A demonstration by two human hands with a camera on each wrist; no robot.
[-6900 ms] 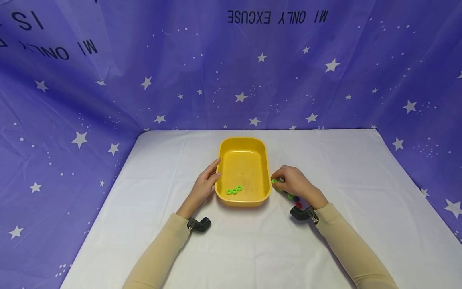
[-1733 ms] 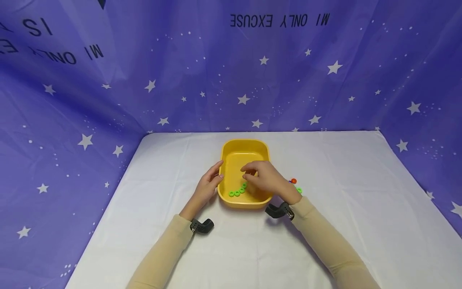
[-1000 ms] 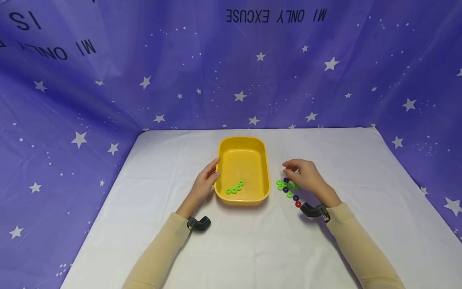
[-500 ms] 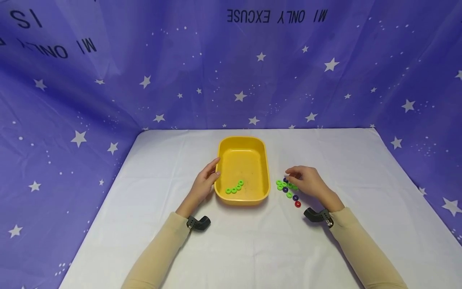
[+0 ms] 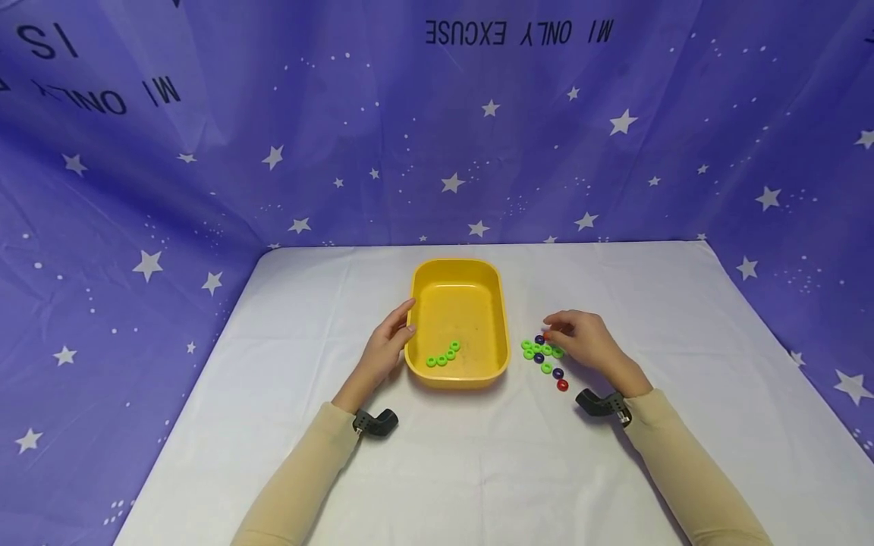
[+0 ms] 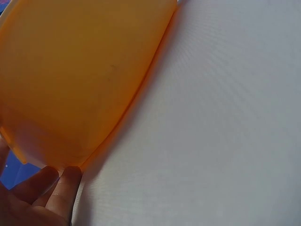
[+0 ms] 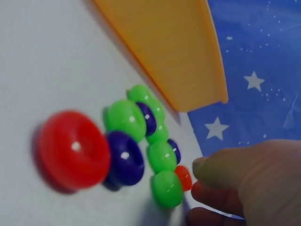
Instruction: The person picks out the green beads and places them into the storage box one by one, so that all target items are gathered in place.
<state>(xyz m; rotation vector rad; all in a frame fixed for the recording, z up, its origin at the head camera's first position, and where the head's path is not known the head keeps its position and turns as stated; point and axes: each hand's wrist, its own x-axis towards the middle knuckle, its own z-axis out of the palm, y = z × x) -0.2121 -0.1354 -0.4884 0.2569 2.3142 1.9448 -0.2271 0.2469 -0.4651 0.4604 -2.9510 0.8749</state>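
Note:
In the head view, a yellow plastic tub (image 5: 459,303) stands mid-table with several green ring beads (image 5: 441,361) on its floor. My left hand (image 5: 382,350) rests against the tub's left side, its fingertips (image 6: 70,175) touching the outer wall in the left wrist view. To the right of the tub, my right hand (image 5: 580,340) is low over a group of loose beads, fingers bent. A red bead (image 7: 184,178) is right by its thumb and finger tips, with no clear pinch visible. Around it lie green beads (image 7: 162,156), dark blue beads (image 7: 125,158) and another red bead (image 7: 74,149).
A white cloth (image 5: 451,470) covers the table. Purple fabric with white stars (image 5: 451,136) hangs behind and at both sides. Each wrist wears a black camera mount (image 5: 377,423) over a beige sleeve (image 5: 300,470).
A fourth green bead is in the tub since the oldest frame. My right hand has come back from over the tub to the loose beads; a red one now shows at its fingertips. My left hand stays put.

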